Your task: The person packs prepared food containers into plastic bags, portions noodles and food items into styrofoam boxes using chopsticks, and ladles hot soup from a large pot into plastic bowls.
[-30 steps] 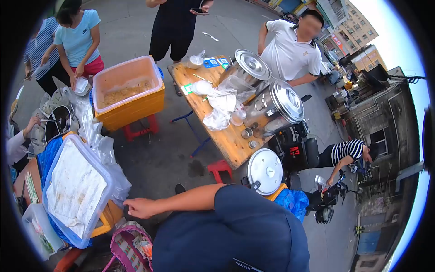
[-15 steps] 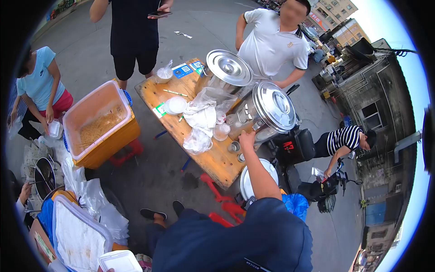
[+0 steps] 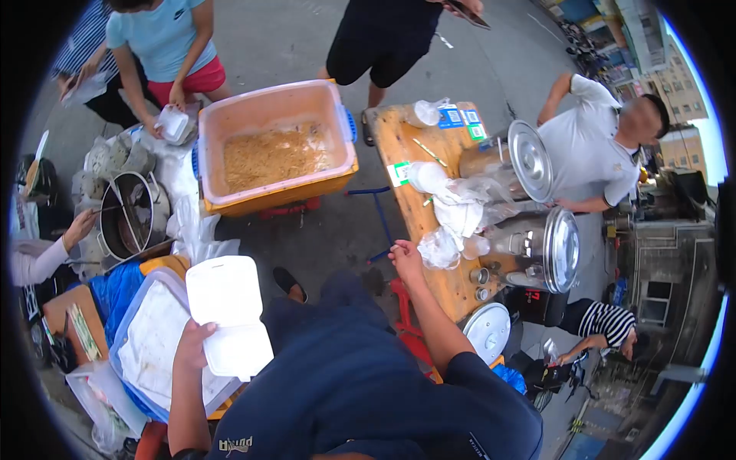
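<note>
My left hand [image 3: 194, 345] grips the lower tray of a white foam takeaway box [image 3: 225, 290], its lid folded back and its inside bare. My right hand [image 3: 407, 261] is in the air by the near edge of the wooden table [image 3: 452, 288], its fingers loosely bent and apart, with nothing visible in them. Closest to it on the table is a plastic bag [image 3: 439, 249] beside a white cloth [image 3: 460, 215]. Small metal cups [image 3: 481, 276] stand further right. Below my left arm is a plastic tub with a white cloth [image 3: 156, 337] over it.
A pink-lined tub [image 3: 270, 96] holding a brown crumbly layer stands ahead. Two lidded steel pots [image 3: 563, 249] stand on the table. At left is a large pot [image 3: 126, 217], where another person's hand [image 3: 80, 226] holds a utensil. Several people stand around; one holds a foam box [image 3: 175, 123].
My right hand has left the small metal cups and moved left off the table. My left hand has come into view with the opened foam box raised. The view has turned left.
</note>
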{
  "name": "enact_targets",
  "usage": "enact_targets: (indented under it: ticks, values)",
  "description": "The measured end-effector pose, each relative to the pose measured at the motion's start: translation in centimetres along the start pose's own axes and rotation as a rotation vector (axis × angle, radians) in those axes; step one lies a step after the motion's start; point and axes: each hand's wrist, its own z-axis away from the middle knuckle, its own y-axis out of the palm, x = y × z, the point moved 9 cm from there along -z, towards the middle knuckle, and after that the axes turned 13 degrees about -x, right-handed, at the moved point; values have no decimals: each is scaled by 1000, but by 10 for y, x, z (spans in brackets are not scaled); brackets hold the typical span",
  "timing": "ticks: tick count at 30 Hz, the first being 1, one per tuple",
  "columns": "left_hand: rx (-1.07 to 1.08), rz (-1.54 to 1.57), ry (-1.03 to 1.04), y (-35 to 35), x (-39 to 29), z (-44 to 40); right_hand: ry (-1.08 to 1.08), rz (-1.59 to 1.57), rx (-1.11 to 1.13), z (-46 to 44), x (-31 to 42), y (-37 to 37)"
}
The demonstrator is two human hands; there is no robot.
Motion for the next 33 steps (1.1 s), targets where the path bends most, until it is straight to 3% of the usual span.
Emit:
enact_targets:
  ticks: [3,6,7,10,12,13,15,20,25,27,31,32,33]
  values:
    - [-139,6,79,-40,-47,-21,-113,14,237,25,86,119]
    - [-339,116,264,-94,-84,-35,-435,92,384,16,147,239]
    - [-415,190,358,-115,-95,-35,-490,146,428,8,156,282]
    - [-570,353,335,-170,-82,-25,-592,479,667,-17,146,418]
    - [-681,582,408,-196,-57,-11,-1004,765,774,25,149,525]
    - [-735,606,420,-207,-49,-13,-964,809,870,24,138,562]
    - [-777,622,407,-214,-45,-12,-901,870,949,28,119,585]
    - [-820,648,365,-215,-40,-13,-1241,1029,1046,18,63,635]
    - [-964,655,384,-225,-28,-7,-1178,844,966,-70,80,608]
    - [-869,669,368,-212,-40,-14,-633,658,934,-112,121,575]
    - [-904,684,356,-206,-42,-15,-403,452,615,-221,138,562]
    - [-908,683,351,-208,-41,-16,-398,456,616,-220,139,569]
    - [-898,680,359,-210,-41,-15,-536,573,459,-223,151,569]
